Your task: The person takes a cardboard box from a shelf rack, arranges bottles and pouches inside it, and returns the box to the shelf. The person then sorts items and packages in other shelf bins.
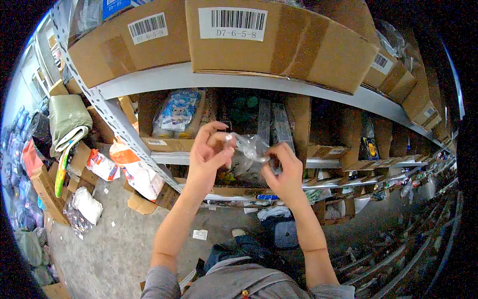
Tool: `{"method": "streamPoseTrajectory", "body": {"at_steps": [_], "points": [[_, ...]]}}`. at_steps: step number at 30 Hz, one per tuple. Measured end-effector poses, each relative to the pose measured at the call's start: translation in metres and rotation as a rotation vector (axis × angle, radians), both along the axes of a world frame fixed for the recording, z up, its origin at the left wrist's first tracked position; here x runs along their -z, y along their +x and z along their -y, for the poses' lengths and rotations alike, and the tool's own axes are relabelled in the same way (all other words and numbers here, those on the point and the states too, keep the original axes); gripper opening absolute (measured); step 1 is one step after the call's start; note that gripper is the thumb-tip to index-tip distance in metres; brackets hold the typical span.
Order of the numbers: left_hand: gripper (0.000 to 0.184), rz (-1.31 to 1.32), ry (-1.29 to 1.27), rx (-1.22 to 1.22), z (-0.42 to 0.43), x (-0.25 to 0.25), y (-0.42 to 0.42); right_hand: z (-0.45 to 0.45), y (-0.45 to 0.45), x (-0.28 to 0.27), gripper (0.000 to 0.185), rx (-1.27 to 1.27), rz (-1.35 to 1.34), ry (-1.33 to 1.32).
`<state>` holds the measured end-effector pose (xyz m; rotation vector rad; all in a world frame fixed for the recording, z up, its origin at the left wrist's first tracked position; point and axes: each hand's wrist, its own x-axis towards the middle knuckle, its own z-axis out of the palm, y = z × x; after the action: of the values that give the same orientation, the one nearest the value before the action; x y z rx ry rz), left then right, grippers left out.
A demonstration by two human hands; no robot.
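A barcoded carton (284, 50) looms nearest; before the lower shelf (172, 159), our left grip (206, 153) and right grip (285, 172), fingers pinched, already hold a clear plastic bag (251, 147); whether unsealed, we cannot tell.

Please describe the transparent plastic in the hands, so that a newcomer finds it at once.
Find the large brown cardboard box labelled D7-6-5-8. Below it, between the left hand and right hand, is the crumpled transparent plastic. Unlike the blue-and-white plastic package behind, it is held in fingers.
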<state>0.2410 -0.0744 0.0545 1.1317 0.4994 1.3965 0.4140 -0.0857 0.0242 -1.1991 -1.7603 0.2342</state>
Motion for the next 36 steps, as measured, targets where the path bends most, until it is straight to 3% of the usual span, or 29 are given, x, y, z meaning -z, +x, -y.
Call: {"method": "streamPoseTrajectory", "body": {"at_steps": [1,4,7,9,10,11,14,21,24,27,30,36], "points": [[0.038,-0.148,0.101,-0.079,-0.001,0.001,0.001,-0.001,-0.002,-0.003,0.022,0.0,0.001,-0.001],[0.04,-0.238,0.242,-0.074,-0.003,-0.003,0.005,-0.001,-0.006,-0.007,0.016,0.04,0.0,0.065],[0.041,-0.436,0.38,-0.145,-0.003,-0.004,0.008,-0.007,0.0,0.002,0.015,-0.028,0.177,0.117],[0.039,-0.704,0.536,-0.37,-0.002,-0.005,0.008,-0.013,0.006,0.003,0.015,0.037,0.058,0.008],[0.036,-0.531,0.368,-0.341,-0.003,-0.001,0.01,-0.016,0.011,0.001,0.013,0.016,-0.049,-0.006],[0.036,-0.531,0.369,-0.338,-0.003,0.0,0.009,-0.015,0.012,-0.001,0.013,-0.035,-0.245,-0.07],[0.028,-0.743,0.382,-0.424,0.0,-0.003,0.001,-0.019,0.021,-0.003,0.013,-0.097,-0.479,-0.157],[0.037,-1.11,0.742,-0.592,0.005,-0.014,-0.002,-0.019,0.02,0.0,0.019,-0.27,-0.636,-0.235],[0.039,-1.194,0.855,-0.593,-0.001,-0.016,0.003,-0.023,0.019,0.003,0.012,-0.21,-0.635,-0.109],[0.029,-1.025,0.874,-0.57,-0.011,-0.019,0.013,-0.019,0.018,-0.018,0.011,-0.22,-0.531,-0.209],[0.02,-1.016,0.824,-0.534,-0.024,-0.014,0.014,-0.019,0.018,-0.023,0.013,-0.208,-0.439,-0.307],[0.013,-0.888,0.593,-0.592,-0.016,-0.01,0.015,-0.01,0.019,-0.021,0.013,-0.075,-0.276,-0.152]]}}
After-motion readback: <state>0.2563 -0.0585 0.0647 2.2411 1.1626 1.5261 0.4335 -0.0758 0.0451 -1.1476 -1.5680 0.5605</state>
